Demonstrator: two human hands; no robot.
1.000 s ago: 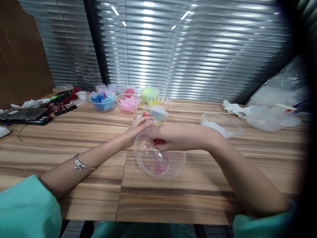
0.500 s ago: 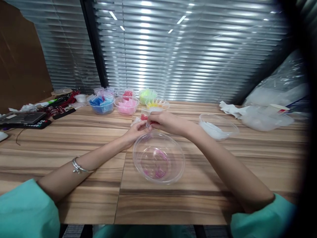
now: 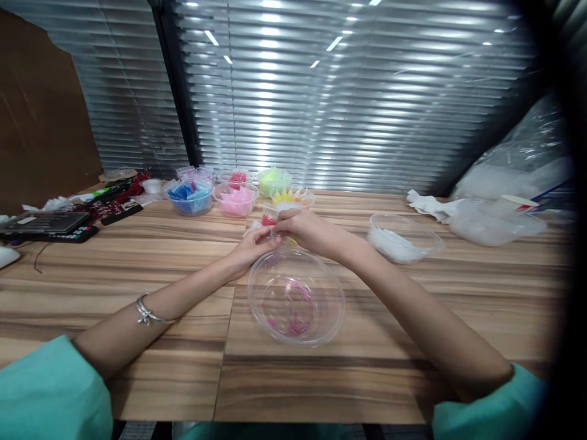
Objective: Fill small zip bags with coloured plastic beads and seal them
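My left hand [image 3: 251,249] and my right hand [image 3: 306,228] meet just beyond a large clear plastic bowl [image 3: 342,299]. Their fingertips are pinched together, and what they hold is hidden or too small to name. In the bowl lie a few purple-pink pieces [image 3: 298,324]. Right behind my fingers are some small red pieces [image 3: 268,220] and a crumpled clear-white wrapping [image 3: 252,228]. A tub with yellow and pale orange pieces [image 3: 288,195] stands just past my right hand.
Along the back stand tubs with blue packets [image 3: 188,194], pink packets [image 3: 237,198] and yellow-green material [image 3: 274,180]. To the right are a clear tub with white pieces [image 3: 394,243], white tissue [image 3: 431,205] and plastic bags [image 3: 495,223]. A dark flat case [image 3: 46,223] lies left.
The view has shifted slightly, so everything sits a little lower. My hands stay together in the same place, with the right fingers slightly changed in pose.
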